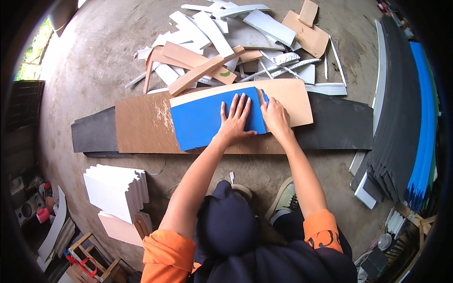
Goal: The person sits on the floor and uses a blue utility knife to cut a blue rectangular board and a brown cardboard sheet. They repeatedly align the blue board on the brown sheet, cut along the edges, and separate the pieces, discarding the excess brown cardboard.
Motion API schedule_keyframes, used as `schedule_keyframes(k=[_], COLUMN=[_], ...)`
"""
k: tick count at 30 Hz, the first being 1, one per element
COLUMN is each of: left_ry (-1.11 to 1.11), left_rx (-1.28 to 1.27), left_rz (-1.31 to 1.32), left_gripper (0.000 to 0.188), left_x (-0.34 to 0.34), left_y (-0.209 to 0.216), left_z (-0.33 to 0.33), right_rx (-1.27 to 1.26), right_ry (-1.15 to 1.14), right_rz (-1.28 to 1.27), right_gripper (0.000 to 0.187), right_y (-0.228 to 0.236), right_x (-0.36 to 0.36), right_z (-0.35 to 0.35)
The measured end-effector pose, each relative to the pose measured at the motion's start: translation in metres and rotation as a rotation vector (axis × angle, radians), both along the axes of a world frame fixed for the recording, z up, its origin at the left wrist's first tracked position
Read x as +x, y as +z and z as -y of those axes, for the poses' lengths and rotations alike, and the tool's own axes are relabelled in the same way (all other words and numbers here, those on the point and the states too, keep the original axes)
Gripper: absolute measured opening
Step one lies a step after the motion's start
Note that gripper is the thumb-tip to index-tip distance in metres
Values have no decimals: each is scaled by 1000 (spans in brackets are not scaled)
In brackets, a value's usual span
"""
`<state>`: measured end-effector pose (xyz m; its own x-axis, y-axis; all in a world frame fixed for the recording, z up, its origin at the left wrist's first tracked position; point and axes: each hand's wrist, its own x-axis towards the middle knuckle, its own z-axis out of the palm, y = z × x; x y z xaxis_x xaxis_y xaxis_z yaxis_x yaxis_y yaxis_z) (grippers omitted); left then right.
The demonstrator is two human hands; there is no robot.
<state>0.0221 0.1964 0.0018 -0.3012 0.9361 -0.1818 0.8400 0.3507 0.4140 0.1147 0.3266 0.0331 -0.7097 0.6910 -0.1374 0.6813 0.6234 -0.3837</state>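
Note:
My left hand lies flat with fingers spread on a blue rectangular sheet, pressing it down. Under that sheet is a larger tan foam sheet, which shows along the far side and to the right. In my closed right hand is a slim blue utility knife, held at the blue sheet's right edge; its blade is too small to make out. Both sheets rest on a worn brown board, which lies across a long black sheet on the floor.
White and tan foam offcuts are heaped beyond the board. Near left stands a stack of white panels, with tan panels by it. Long black sheets and blue sheets line the right. A wooden frame sits lower left.

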Motion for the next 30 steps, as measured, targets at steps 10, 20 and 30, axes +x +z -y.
schedule_keyframes(k=[10, 20, 30], left_ry=[11, 21, 61], left_rx=[-32, -27, 24], left_rz=[32, 49, 1], left_gripper=[104, 104, 112], left_x=[-3, 0, 4], left_y=[2, 6, -4], left_z=[4, 0, 3], right_rx=[88, -199, -409], right_ry=[66, -29, -37], right_rz=[90, 236, 438], right_gripper=[22, 28, 28], right_y=[-18, -6, 10], right_x=[-45, -55, 74], right_z=[-3, -19, 63])
